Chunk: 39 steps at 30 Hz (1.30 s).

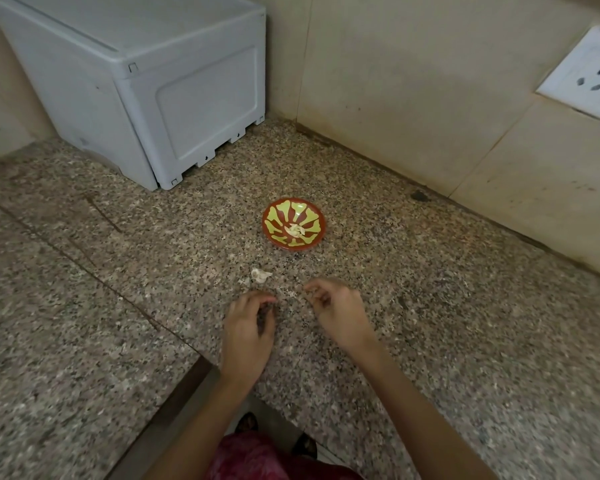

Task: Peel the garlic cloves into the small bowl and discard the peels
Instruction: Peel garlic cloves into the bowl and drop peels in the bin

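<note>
Left hand [248,329] and right hand [338,315] hang palm-down over counter [447,341], fingers curled; grip contents unclear.

Left forearm [205,424] and right forearm [409,400], both bare, reach forward from the lower edge; left grip [248,329] back uppermost, fingers curled toward the thumb; right grip [340,315] near it, not touching, fingers curled inward; whether either holds anything is too blurred to tell.

Two hands over a speckled desk [118,306]
Left hand [248,327] and right hand [336,310], fingers curled, near a pale garlic piece [260,274]; the bowl [321,220] beyond holds cloves [295,230].
</note>
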Available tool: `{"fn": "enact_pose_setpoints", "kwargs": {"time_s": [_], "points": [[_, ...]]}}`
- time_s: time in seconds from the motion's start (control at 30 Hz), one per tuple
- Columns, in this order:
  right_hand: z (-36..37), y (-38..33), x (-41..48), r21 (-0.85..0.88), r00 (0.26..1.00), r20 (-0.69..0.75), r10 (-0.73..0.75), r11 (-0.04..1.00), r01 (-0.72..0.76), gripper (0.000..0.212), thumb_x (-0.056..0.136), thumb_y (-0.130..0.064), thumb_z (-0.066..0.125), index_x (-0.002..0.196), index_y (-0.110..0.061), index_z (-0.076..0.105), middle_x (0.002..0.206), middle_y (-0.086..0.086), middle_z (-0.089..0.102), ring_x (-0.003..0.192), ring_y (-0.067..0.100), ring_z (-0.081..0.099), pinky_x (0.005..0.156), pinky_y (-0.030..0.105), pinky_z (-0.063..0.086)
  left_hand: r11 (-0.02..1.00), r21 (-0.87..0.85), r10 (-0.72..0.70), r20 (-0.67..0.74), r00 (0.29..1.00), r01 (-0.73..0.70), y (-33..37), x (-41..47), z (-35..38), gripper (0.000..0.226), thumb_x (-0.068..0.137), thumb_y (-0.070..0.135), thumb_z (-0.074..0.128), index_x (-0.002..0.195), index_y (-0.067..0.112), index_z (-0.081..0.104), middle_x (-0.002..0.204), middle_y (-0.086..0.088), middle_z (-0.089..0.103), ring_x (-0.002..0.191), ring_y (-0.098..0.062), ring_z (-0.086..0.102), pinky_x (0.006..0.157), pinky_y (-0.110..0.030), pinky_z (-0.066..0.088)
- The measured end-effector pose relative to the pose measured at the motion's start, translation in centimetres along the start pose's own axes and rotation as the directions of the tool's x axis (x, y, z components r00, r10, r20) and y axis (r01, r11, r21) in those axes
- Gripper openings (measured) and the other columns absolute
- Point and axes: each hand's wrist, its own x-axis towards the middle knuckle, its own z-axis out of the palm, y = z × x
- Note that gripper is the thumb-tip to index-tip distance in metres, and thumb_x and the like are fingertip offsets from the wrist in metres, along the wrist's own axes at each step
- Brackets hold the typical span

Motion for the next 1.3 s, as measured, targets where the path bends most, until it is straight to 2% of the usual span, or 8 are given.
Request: {"fn": "enact_pose_setpoints", "kwargs": {"time_s": [0.17, 0.3, 0.47, 0.7, 1.0, 1.13, 1.2, 1.3], "points": [[0.2, -0.2, -0.5, -0.166, 0.994, 0.018, -0.106, 0.980, 0.107, 0.035, 0.088, 0.008, 0.052, 0.108, -0.016, 0.067, 0.105, -0.004, 0.069, 0.087, 0.001, 0.058, 0.079, 0.017, 0.054, 1.000, -0.002, -0.005, 0.002, 1.000, 0.005, 0.1, 0.0, -0.1, 0.024, 0.088, 0.002, 0.062, 0.108, 0.015, 0.065, 0.110, 0.004, 0.060, 0.104, -0.009, 0.048, 0.089, -0.013, 0.030], [0.6, -0.1, -0.7, -0.274, 0.994, 0.050, -0.094, 0.956, 0.104, 0.039, 0.085, 0.007, 0.051, 0.114, -0.017, 0.059, 0.097, -0.004, 0.064, 0.081, 0.007, 0.053, 0.061, 0.001, 0.031, 1.000, 0.003, -0.016, 0.004, 1.000, 0.016, 0.1, -0.1, 0.0, 0.023, 0.089, 0.003, 0.062, 0.108, 0.015, 0.065, 0.110, 0.005, 0.059, 0.104, -0.004, 0.044, 0.090, -0.012, 0.029], [0.5, 0.1, -0.5, -0.225, 0.999, 0.034, -0.037, 0.973, 0.044, 0.025, 0.090, -0.007, 0.052, 0.112, -0.019, 0.053, 0.087, -0.005, 0.062, 0.075, 0.013, 0.063, 0.066, 0.028, 0.058, 1.000, 0.006, -0.016, 0.004, 1.000, 0.016, 0.0, -0.1, 0.1, 0.023, 0.089, 0.003, 0.061, 0.108, 0.014, 0.065, 0.111, 0.003, 0.059, 0.104, -0.007, 0.045, 0.089, -0.013, 0.030], [-0.5, 0.0, 0.5, 0.063, 0.979, 0.011, 0.203, 0.977, -0.203, 0.029, 0.084, 0.001, 0.067, 0.095, -0.024, 0.057, 0.082, -0.008, 0.066, 0.071, -0.002, 0.064, 0.059, 0.010, 0.051, 1.000, -0.001, -0.016, 0.006, 1.000, 0.016, -0.1, -0.1, 0.2, 0.024, 0.089, 0.003, 0.062, 0.108, 0.017, 0.065, 0.111, 0.007, 0.057, 0.106, -0.008, 0.046, 0.090, -0.017, 0.031], [0.1, -0.9, 0.2, -0.161, 0.992, 0.033, 0.125, 0.980, -0.118, 0.038, 0.082, 0.008, 0.060, 0.108, -0.019, 0.053, 0.082, -0.007, 0.060, 0.071, 0.005, 0.063, 0.061, 0.022, 0.058, 1.000, 0.017, -0.007, 0.000, 1.000, 0.007, -0.1, -0.1, 0.2, 0.023, 0.087, 0.004, 0.064, 0.107, 0.016, 0.066, 0.111, 0.005, 0.060, 0.105, -0.011, 0.049, 0.089, -0.018, 0.033], [0.5, -1.3, 0.0, -0.250, 0.999, 0.014, 0.030, 0.968, -0.026, 0.036, 0.083, 0.008, 0.058, 0.109, -0.015, 0.053, 0.080, -0.006, 0.058, 0.070, 0.011, 0.060, 0.059, 0.015, 0.049, 0.999, 0.034, 0.039, 0.007, 0.999, -0.039, 0.3, 0.0, 0.3, 0.025, 0.085, 0.003, 0.066, 0.107, 0.017, 0.066, 0.108, 0.004, 0.062, 0.102, -0.014, 0.052, 0.088, -0.027, 0.039], [0.3, -1.5, 0.4, -0.158, 0.995, -0.001, 0.096, 0.983, -0.095, 0.032, 0.081, 0.008, 0.060, 0.100, -0.017, 0.054, 0.075, -0.007, 0.059, 0.067, 0.009, 0.060, 0.055, 0.011, 0.045, 0.998, 0.010, 0.064, 0.021, 0.998, -0.064, 0.7, 0.2, 0.3, 0.027, 0.085, 0.001, 0.066, 0.108, 0.015, 0.067, 0.106, 0.004, 0.063, 0.099, -0.012, 0.054, 0.087, -0.028, 0.043], [-0.4, -1.3, 0.5, 0.361, 0.936, 0.072, 0.344, 0.866, -0.346, 0.024, 0.079, 0.003, 0.072, 0.090, -0.014, 0.061, 0.084, 0.002, 0.069, 0.075, 0.016, 0.071, 0.068, 0.032, 0.061, 0.989, -0.052, 0.142, 0.057, 0.988, -0.140, 1.9, 0.7, 0.2, 0.028, 0.084, 0.000, 0.067, 0.110, 0.012, 0.069, 0.104, 0.003, 0.065, 0.094, -0.007, 0.057, 0.084, -0.021, 0.049]]}}
